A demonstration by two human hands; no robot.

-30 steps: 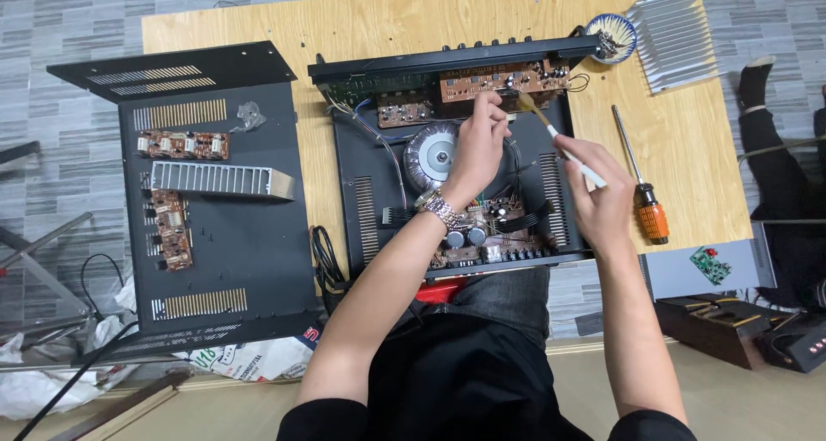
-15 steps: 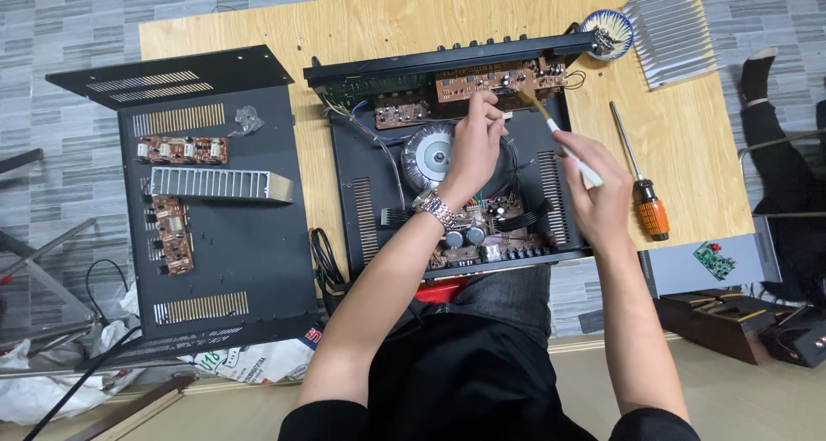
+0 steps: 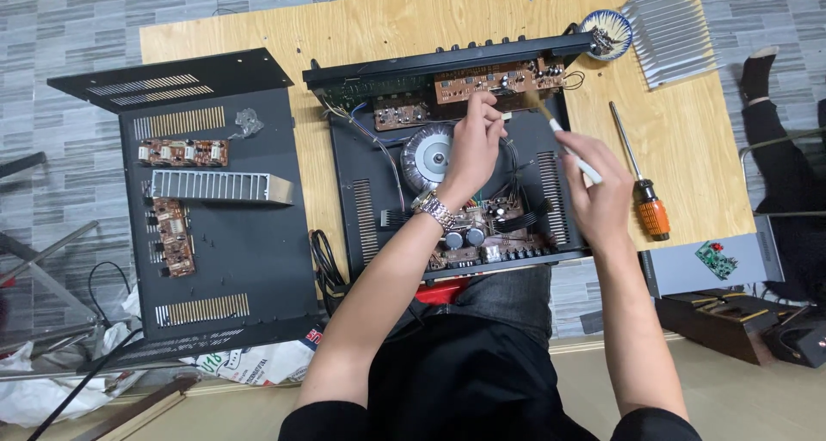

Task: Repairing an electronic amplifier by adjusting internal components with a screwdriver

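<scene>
Wooden table (image 3: 379, 28), light board, filling the upper middle of the view, far edge cut off at the top.
Black metal cover (image 3: 232, 234), removed, lying to the left, half on the table and half over the floor; carrying a ribbed metal bar (image 3: 219, 186) and two small brown circuit boards (image 3: 182, 153).
Open amplifier case (image 3: 361, 200), black, in the middle of the table, lid off, insides exposed. Inside: round grey transformer (image 3: 428, 153), partly covered by the left hand; brown circuit board (image 3: 499, 80) along the far wall; another board with dark capacitors (image 3: 471, 234) at the near edge, partly hidden behind the left wrist.
Silver finned heat sink (image 3: 671, 32), top right corner of the table, well apart from the case.
Left hand (image 3: 473, 144), watch on the wrist, over the transformer, fingertips pinched shut on something small near the far board; item too small to make out.
Right hand (image 3: 598, 196), over the right wall of the case, fingers closed around a white-handled brush (image 3: 572, 148), tip pointing towards the far board.
Screwdriver (image 3: 641, 178), orange handle, lying on the table just right of the right hand, untouched.
Small patterned bowl (image 3: 606, 35), beside the heat sink, holding small parts, hard to tell apart.
Green circuit board (image 3: 714, 259), on a grey box at the right edge.
Dark-trousered leg of another person (image 3: 770, 140), far right, mostly cut off.
</scene>
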